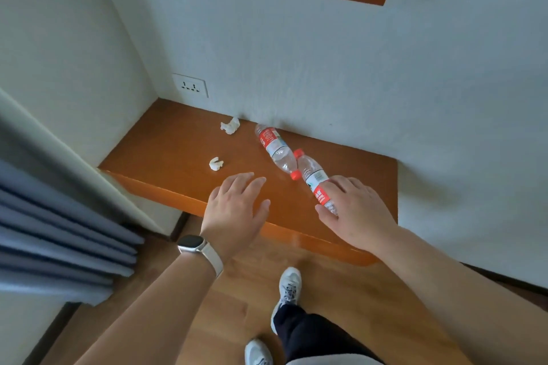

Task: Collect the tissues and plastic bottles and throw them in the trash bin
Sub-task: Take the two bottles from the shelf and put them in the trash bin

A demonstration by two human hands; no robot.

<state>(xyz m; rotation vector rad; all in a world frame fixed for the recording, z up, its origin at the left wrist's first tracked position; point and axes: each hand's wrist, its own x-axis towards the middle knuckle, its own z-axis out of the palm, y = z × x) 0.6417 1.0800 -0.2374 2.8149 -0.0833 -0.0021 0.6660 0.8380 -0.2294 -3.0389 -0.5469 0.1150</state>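
Left hand [237,204]: I see it released, fingers [246,181] straight, above the front edge of the surface [166,163].
Right hand [358,213]: fingers spread over the near bottle [314,178], thumb on its other side; I read them as released, not clenched round it.
Near bottle: lying on the surface, neck end against the far bottle [274,147].
Far tissue [230,125]: by the wall.
Near tissue [215,163]: just beyond the left hand.
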